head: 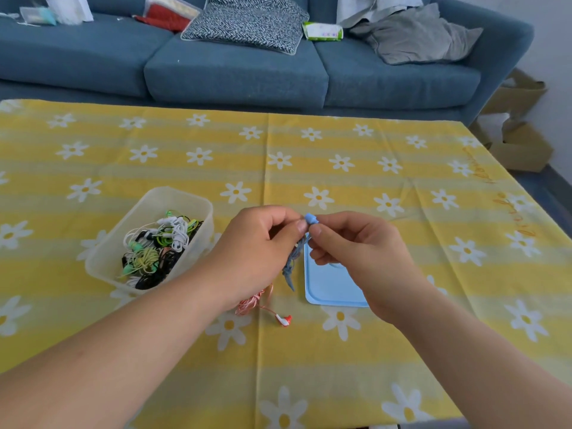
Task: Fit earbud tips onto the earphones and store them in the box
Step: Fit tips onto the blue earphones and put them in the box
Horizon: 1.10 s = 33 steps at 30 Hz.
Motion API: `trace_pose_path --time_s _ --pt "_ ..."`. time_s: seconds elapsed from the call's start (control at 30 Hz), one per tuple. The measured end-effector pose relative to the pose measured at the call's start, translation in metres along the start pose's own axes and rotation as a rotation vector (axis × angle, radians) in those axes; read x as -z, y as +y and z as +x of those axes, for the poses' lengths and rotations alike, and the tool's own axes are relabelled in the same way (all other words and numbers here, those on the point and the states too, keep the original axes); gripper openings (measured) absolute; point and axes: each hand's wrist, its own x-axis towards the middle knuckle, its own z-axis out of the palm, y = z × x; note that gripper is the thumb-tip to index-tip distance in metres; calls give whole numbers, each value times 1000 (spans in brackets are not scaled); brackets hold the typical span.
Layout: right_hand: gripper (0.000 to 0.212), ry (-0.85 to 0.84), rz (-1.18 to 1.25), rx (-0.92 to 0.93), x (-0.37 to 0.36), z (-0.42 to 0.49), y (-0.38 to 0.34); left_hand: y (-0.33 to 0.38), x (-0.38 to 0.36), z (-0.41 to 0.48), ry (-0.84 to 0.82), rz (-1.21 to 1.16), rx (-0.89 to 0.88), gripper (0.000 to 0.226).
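Pinching from both sides, the two hands meet above the surface (340, 382), which is covered in a yellow daisy cloth, around one blue earbud (310, 218). The left hand (257, 252) has its fingers curled, with the thumb tip pressed against the stem just under the bud. The bundled blue cable (291, 264) hangs down from that grip. The right hand (356, 252) nips the bud between thumb and forefinger, its other fingers loosely tucked. Whether the silicone tip is fully seated cannot be told, since the fingertips cover the joint.

Everything here looks very light. The tip is probably soft, stretchy and a little slippery, so it is best rolled over the nozzle by its rim, while the other hand braces the hard bud shell rather than the thin cord, which would kink or pull loose if tugged.

A clear plastic box (173, 196) stands to the left, already holding a tangle of white, green and black earphones (161, 243). Its pale blue lid (328, 289) lies flat beneath the right hand. A pink and white earphone (283, 319) lies on the cloth near the left wrist, outside the box.
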Motion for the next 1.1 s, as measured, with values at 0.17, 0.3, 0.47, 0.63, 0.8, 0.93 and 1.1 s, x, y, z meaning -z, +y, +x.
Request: trace_pose_path --time_s 0.17,0.3,0.47,0.63,0.8,0.93,1.1 --pt "7 -1 -27 -37 9 0 2 2 -8 2 7 45 -83 28" --pt "11 -8 48 -92 17 -1 4 2 -14 6 20 31 -84 23" --pt "24 22 187 -179 29 0 10 1 -27 14 3 -51 15 16" --pt "18 6 229 -207 41 -1 13 4 -44 18 -21 -142 78 8" --pt "14 45 160 -194 47 -2 14 7 -58 20 -23 -112 64 8" --pt "12 81 16 -151 47 -1 14 6 -61 21 -32 -144 113 7" --pt "6 100 -48 -173 49 9 14 0 -52 26 52 -169 187 8"
